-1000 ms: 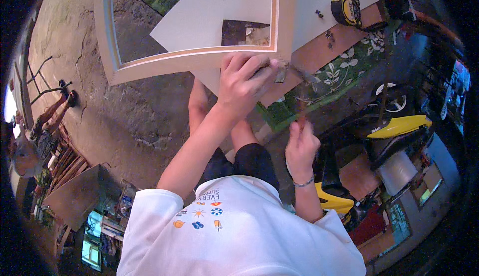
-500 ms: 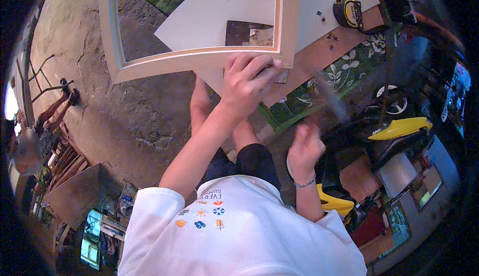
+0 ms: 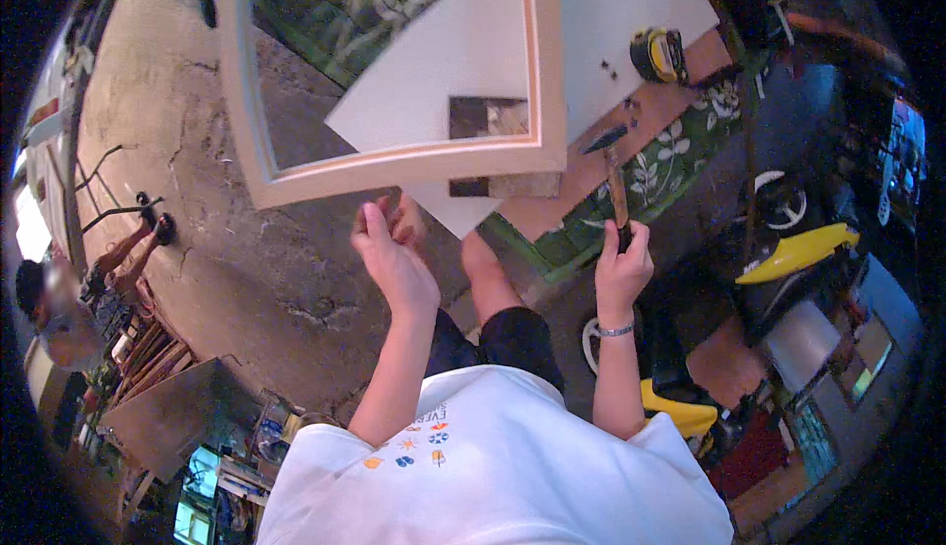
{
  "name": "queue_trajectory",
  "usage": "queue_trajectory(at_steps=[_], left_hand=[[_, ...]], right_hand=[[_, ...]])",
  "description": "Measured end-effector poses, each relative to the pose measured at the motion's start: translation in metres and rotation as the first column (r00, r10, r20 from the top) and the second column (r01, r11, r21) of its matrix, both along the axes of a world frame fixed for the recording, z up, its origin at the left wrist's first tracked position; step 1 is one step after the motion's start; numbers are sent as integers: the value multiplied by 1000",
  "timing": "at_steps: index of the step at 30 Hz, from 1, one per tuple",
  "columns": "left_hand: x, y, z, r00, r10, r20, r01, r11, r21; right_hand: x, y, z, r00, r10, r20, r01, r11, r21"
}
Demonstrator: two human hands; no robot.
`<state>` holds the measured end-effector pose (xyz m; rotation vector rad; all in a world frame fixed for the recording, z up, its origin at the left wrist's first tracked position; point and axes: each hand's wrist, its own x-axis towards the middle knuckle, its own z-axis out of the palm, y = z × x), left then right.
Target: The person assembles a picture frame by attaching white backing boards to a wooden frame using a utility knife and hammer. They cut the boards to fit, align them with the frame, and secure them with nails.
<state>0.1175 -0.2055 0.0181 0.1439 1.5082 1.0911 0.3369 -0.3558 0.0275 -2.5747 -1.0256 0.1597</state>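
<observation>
A pale wooden frame (image 3: pixel 414 168) with a light inner lip lies in front of me, its near right corner over a wood block (image 3: pixel 527 185). My left hand (image 3: pixel 396 261) is just below the frame's near edge, apart from it, with its fingers loosely spread and slightly blurred; nothing shows in it. My right hand (image 3: pixel 624 267), to the right of that corner, is closed round the handle of a hammer (image 3: pixel 617 175). The hammer's dark head is up near the frame's corner, not touching it. Under the frame is a white board (image 3: pixel 611 13).
A yellow and black tape measure (image 3: pixel 657 55) stands on the board's far right, near small dark bits (image 3: pixel 609 70). Green leaf-patterned cloth (image 3: pixel 680 151) lies beneath. To the right is a yellow and black motorbike (image 3: pixel 798 254). A person (image 3: pixel 94 294) is at the far left.
My left hand has let go of the frame's near right corner and moved left and toward me. The hammer, blurred by motion before, now shows sharply, its head nearer the corner.
</observation>
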Motion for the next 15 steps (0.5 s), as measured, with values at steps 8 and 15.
queue_trajectory(at_steps=[8,15], left_hand=[[-6,94,55,914,208,348,-220,976,-6],[-83,134,40,942,301,145,-327,921,212]], right_hand=[[-3,33,21,991,43,124,-32,996,-86],[6,169,80,975,187,-121,-151,954,258]])
